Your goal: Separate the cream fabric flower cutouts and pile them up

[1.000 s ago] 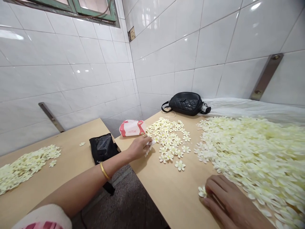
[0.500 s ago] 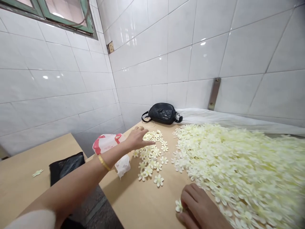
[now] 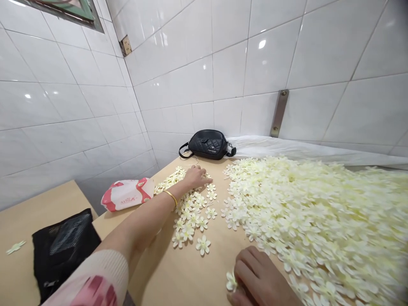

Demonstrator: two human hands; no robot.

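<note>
My left hand (image 3: 196, 176) reaches far across the wooden table (image 3: 188, 276) and rests palm down on the far end of a small spread of pale yellow fabric flowers (image 3: 191, 212), fingers stretched out. A gold bangle (image 3: 172, 197) circles that wrist. My right hand (image 3: 259, 278) lies near the table's front edge with fingers curled over a single flower (image 3: 230, 281), touching it. To its right spreads a big heap of the same flowers (image 3: 318, 221).
A black quilted bag (image 3: 208, 144) sits by the tiled back wall beside a white plastic sheet (image 3: 302, 148). A red and white tissue pack (image 3: 126, 194) lies at the table's left edge. A black mesh pouch (image 3: 60, 246) and a stray flower (image 3: 15, 247) lie on the neighbouring table.
My left hand has moved from the near left side of the small flower spread to its far end. The white tissue seen under it is gone. The view swung right.
</note>
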